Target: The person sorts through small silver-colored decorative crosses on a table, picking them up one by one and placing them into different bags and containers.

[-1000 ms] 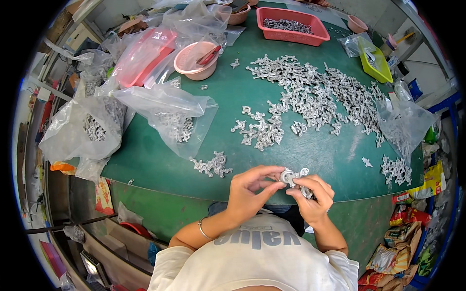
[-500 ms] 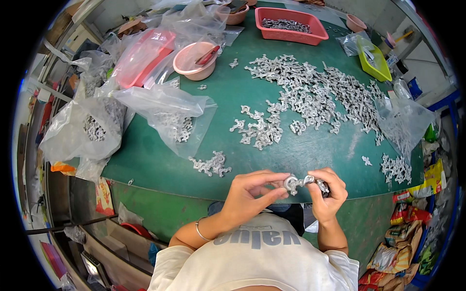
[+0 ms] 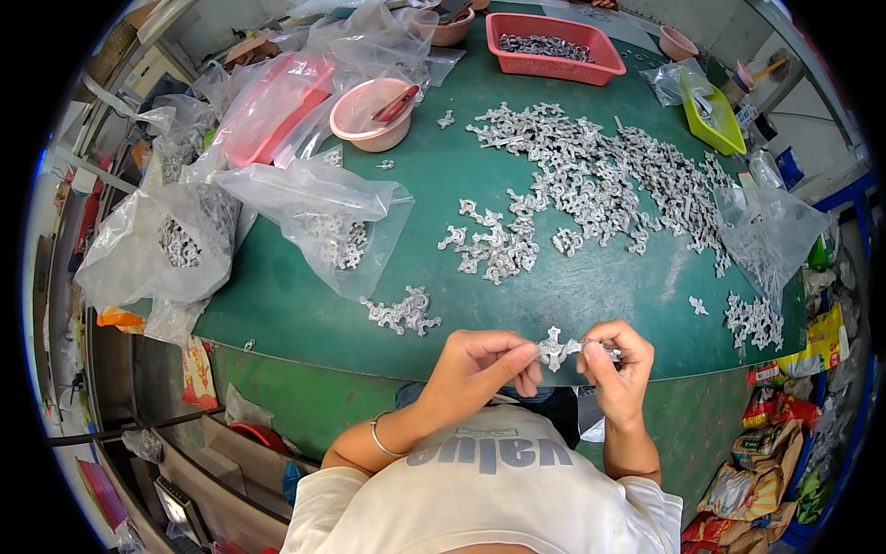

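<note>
A silver cross-shaped metal piece (image 3: 555, 349) is stretched between my two hands above the table's near edge. My left hand (image 3: 489, 362) pinches its left arm between thumb and fingertips. On the other side, my right hand (image 3: 618, 365) has thumb and fingers closed at the piece's right end. More silver metal shows among the right fingers; how many parts it is I cannot tell. Left of my hands lies a small heap of similar metal pieces (image 3: 406, 312). A larger scattered pile (image 3: 591, 185) spreads over the green table (image 3: 572, 295) farther away.
Clear plastic bags with metal pieces lie at left (image 3: 194, 245) and right (image 3: 771, 231). A pink bowl (image 3: 369, 138) holds a red-handled tool. At the back is a red tray (image 3: 554, 69) of parts, with a yellow-green basket (image 3: 711, 120) to its right. One loose piece (image 3: 698, 305) lies at right.
The metal between my hands has turned from a rounded side to a flat cross-shaped face. My left fingers have shifted slightly left and curled; my right fingers have closed in more.
</note>
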The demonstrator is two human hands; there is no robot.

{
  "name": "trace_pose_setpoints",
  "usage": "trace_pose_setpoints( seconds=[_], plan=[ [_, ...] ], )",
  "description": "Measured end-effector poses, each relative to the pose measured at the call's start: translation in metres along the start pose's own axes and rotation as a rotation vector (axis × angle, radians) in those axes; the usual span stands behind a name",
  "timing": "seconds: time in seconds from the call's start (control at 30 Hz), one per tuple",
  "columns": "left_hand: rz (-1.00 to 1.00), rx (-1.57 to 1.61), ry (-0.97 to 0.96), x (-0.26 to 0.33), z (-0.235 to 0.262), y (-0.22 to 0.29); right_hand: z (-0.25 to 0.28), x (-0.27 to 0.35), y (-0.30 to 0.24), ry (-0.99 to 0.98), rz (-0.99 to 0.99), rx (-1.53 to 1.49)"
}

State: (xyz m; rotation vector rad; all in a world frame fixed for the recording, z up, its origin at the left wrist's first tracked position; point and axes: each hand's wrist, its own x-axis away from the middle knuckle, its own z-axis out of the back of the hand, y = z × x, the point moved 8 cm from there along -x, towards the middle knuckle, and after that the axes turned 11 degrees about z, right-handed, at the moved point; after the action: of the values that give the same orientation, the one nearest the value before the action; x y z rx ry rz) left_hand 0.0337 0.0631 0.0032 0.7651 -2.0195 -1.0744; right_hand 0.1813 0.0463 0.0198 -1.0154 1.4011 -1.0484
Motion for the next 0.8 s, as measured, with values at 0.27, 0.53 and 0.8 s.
trace_pose_setpoints(
  seconds=[0.27, 0.53, 0.8],
  plan=[
    [0.005, 0.050, -0.041, 0.001, 0.001, -0.001, 0.000, 0.003, -0.002, 0.006, 0.032, 0.009],
    [0.037, 0.150, -0.070, 0.001, -0.001, 0.003, -0.013, 0.009, -0.052, -0.076, 0.719, 0.465],
    [-0.132, 0.147, -0.053, 0.008, -0.004, 0.019, -0.013, 0.013, -0.057, -0.086, 0.781, 0.460]
  ],
)
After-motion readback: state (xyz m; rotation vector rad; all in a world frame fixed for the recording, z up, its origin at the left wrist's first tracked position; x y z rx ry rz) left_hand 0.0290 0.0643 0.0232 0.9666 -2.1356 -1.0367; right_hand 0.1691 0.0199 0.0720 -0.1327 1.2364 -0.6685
